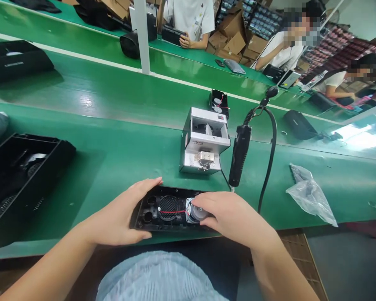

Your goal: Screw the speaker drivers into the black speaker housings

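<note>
A black speaker housing point(169, 225) lies with its hollow side up at the near edge of the green bench. My left hand point(119, 219) clasps its left end, fingers at the far side and thumb at the near side. Inside the housing's right half sits a round speaker driver point(197, 213) with a metal frame. The fingers and thumb of my right hand point(235, 213) grip this driver, hiding its right part and the housing's right end. A red wire point(174, 212) runs left from the driver across a round mesh grille point(168, 205).
Beyond the housing stands a grey-white machine point(203, 142). A black electric screwdriver point(240, 154) hangs beside it on a cable. A larger black casing point(25, 175) lies left, a clear plastic bag point(311, 194) right. Several people sit across the green conveyor point(106, 92).
</note>
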Available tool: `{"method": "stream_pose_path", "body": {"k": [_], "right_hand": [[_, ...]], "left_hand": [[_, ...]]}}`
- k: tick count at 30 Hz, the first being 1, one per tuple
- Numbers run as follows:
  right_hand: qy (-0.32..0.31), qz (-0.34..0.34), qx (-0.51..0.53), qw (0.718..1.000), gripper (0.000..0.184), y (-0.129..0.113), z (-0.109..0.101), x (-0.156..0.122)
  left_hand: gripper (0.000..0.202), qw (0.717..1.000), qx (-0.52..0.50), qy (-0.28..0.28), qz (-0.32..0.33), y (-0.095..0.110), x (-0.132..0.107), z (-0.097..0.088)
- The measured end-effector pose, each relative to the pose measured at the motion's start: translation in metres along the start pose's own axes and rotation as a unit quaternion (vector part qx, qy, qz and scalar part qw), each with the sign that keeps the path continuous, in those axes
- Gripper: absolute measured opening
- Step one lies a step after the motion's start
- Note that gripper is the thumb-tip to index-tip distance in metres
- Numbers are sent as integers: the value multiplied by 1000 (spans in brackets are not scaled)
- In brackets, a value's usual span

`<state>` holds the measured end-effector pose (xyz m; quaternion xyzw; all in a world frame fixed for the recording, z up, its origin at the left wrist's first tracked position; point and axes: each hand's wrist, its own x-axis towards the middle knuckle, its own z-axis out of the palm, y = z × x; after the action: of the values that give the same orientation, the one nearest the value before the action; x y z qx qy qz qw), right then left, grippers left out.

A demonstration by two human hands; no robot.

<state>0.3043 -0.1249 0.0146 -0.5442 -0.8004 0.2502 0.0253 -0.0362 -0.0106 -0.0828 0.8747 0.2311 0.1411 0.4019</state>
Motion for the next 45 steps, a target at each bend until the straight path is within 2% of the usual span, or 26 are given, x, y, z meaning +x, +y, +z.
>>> {"method": "stream_pose_path", "body": {"k": [3, 8, 14, 27, 36, 41, 45], "right_hand": [[-26, 4, -27, 999, 34, -2, 3, 6], [-27, 9, -37, 999, 42, 1, 9, 7], [-23, -1, -38, 999, 40, 4, 15, 4], [-17, -8, -49, 999, 43, 6, 18, 2], [-27, -20, -45, 998, 45, 8, 13, 4], [-10, -14, -56, 998, 46, 1, 16, 5], [37, -10, -58, 998, 47, 0, 14, -1]], "left_hand": [[121, 1000, -1, -5, -11, -2, -1, 0], [119, 1000, 1, -10, -14, -3, -2, 0], [117, 1000, 8, -8, -1, -3, -1, -1], [116, 1000, 27, -5, -3, -6, -1, 0], [116, 1000, 13, 3, 12, 1, 7, -3], [114, 1000, 15, 3, 3, -1, 7, -3], [112, 1000, 15, -10, -14, 1, 8, -6]]}}
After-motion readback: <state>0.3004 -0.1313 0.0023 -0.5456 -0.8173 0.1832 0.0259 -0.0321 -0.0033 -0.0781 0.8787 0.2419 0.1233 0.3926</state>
